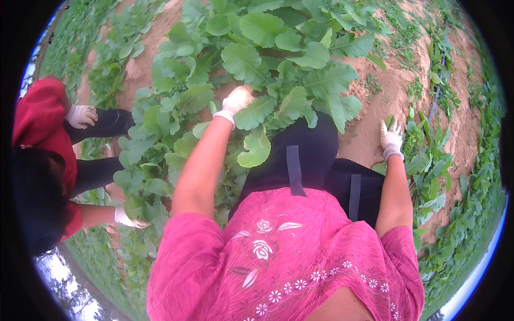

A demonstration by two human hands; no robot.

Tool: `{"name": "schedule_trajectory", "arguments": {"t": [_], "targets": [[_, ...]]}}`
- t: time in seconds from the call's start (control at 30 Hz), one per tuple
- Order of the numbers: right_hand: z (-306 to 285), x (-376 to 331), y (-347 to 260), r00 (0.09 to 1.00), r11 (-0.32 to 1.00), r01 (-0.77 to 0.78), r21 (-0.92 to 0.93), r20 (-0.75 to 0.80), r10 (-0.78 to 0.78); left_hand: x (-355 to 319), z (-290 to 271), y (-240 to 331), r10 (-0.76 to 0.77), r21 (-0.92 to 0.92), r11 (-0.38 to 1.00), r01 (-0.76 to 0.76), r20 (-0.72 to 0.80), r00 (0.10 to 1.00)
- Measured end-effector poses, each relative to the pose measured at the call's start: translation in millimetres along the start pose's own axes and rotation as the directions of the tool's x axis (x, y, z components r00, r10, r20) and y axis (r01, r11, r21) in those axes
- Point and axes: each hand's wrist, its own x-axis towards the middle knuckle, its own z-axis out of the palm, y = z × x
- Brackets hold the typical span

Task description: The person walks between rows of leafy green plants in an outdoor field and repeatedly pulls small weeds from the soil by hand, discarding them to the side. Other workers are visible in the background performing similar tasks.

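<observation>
My left hand (237, 100), in a white glove, reaches in among broad green leaves (247, 61) of a dense leafy crop. Its fingers are curled closed, and what they grip, if anything, is hidden by the hand and foliage. Over on the right, my right hand (392, 138), also in a white glove, is at the bare soil (364, 131) with its fingers stretched apart. A small green leaf (389, 121) shows at those fingers, and low weeds (420, 142) grow right beside the hand.
Close by on the left is another person in a red top (45, 117) and white gloves, one hand at the plants. A thin dark hose (438, 88) runs along the soil at the right. Rows of greenery (455, 251) continue on both sides. My dark-clothed knees (308, 144) are among the leaves.
</observation>
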Motion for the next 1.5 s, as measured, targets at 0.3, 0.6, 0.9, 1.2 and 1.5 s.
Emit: {"name": "schedule_trajectory", "arguments": {"t": [0.3, 0.6, 0.9, 1.2, 1.5], "targets": [[21, 4, -5, 0.979, 0.997, 0.016, -0.072, -0.200, -0.030, 14, -3, 31, 0.016, 0.238, 0.971, -0.030, 0.063, 0.998], [10, -6, -9, 0.977, 1.000, 0.027, -0.011, -0.212, -0.029, -35, -16, 33, 0.387, 0.442, 0.864, -0.242, -0.273, 0.881], [4, -11, -16, 0.944, 0.996, 0.043, 0.077, -0.328, -0.015, 33, -124, 179, 0.315, -0.465, 0.699, -0.543, -0.482, 0.817], [4, -7, -14, 0.944, 0.995, 0.030, 0.095, -0.330, 0.003, 226, -76, 270, -0.078, 0.182, 0.979, 0.091, -0.077, 0.994], [-1, -5, -17, 0.957, 0.997, 0.000, 0.083, -0.289, 0.024, 293, -23, 253, 0.120, -0.553, 0.827, -0.108, -0.013, 0.993]]}}
